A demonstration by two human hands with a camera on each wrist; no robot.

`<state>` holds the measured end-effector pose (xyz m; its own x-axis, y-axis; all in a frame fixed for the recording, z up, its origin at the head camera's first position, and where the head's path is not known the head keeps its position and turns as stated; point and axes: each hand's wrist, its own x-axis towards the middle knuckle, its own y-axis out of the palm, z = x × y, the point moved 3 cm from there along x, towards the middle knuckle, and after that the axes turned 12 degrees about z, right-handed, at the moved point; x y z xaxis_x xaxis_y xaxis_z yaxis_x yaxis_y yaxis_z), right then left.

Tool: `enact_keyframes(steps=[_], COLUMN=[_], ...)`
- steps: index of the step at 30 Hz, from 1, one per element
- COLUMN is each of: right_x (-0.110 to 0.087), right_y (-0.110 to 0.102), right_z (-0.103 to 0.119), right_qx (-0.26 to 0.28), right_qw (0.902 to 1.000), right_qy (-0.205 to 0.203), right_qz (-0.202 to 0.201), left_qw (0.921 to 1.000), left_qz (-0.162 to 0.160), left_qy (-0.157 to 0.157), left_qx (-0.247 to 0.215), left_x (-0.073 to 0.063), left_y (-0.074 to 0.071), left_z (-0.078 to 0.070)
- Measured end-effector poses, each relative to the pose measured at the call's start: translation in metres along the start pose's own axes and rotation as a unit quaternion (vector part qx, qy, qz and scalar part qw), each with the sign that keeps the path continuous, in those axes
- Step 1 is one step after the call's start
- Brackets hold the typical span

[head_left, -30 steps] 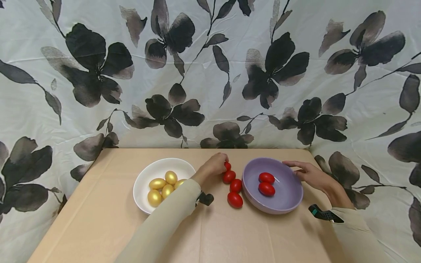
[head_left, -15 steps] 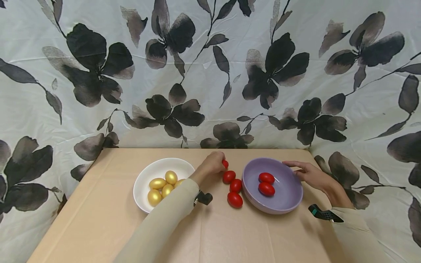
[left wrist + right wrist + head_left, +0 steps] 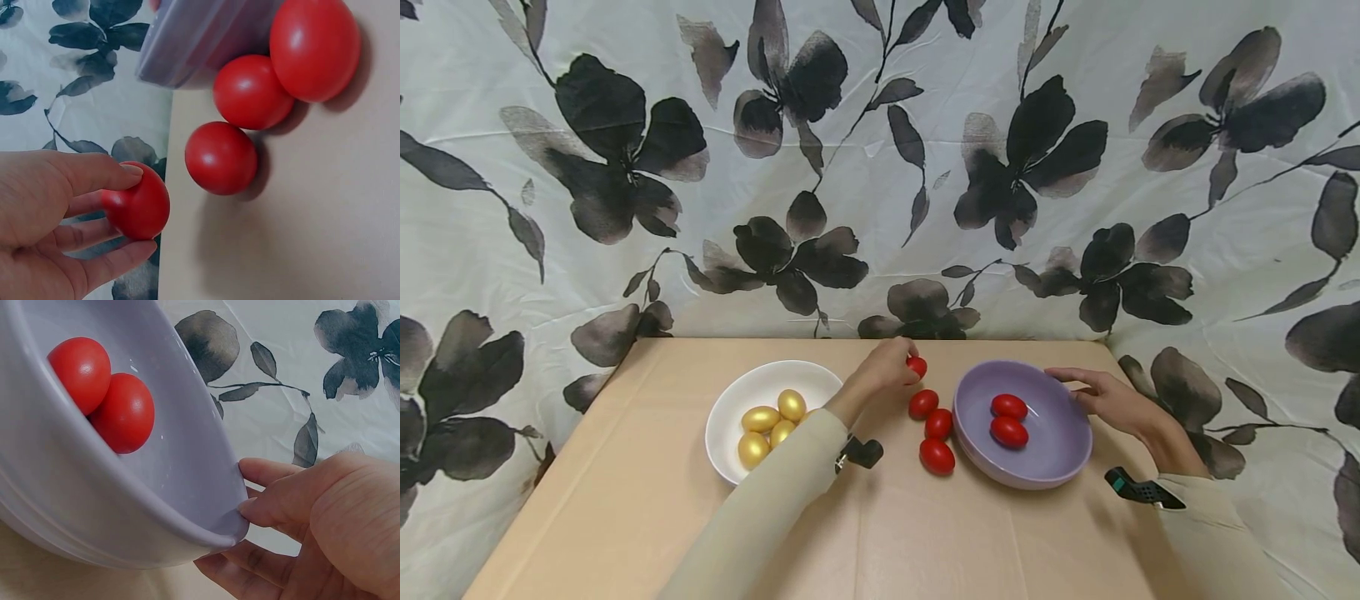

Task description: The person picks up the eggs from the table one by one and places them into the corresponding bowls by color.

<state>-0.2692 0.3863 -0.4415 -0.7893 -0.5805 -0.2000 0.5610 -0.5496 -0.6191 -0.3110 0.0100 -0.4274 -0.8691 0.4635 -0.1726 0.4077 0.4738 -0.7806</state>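
Note:
My left hand (image 3: 883, 368) pinches a red egg (image 3: 140, 203) between thumb and fingertips, raised near the table's far edge. Just below it, several more red eggs (image 3: 937, 457) lie in a short row along the left side of the purple bowl (image 3: 1060, 458). Two red eggs (image 3: 125, 415) rest together inside that bowl. At the bowl's right rim is my right hand (image 3: 1108, 400), thumb on the rim and other fingers around the outside and underneath, as the right wrist view shows.
A white bowl (image 3: 718, 417) with several golden eggs (image 3: 760, 418) stands on the left, partly covered by my left sleeve. Behind the light wood-coloured table (image 3: 925, 542) hangs a white cloth (image 3: 880, 200) with dark flowers.
The red egg in my left hand first shifts a little left, then rises slightly away from the row of eggs. My right hand and both bowls keep their places.

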Motion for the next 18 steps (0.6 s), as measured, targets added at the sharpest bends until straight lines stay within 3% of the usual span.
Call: enact_keyframes(steps=[18], right_x=[-0.002], right_y=[0.001], right_z=[0.003], right_qx=[0.003], right_qw=[1.0], right_qy=[-0.004], right_qz=[0.0], left_qw=[0.9989], left_qz=[-0.002], left_qy=[0.04], left_qx=[-0.025], left_x=[-0.013], left_y=[0.001], left_z=[-0.012])
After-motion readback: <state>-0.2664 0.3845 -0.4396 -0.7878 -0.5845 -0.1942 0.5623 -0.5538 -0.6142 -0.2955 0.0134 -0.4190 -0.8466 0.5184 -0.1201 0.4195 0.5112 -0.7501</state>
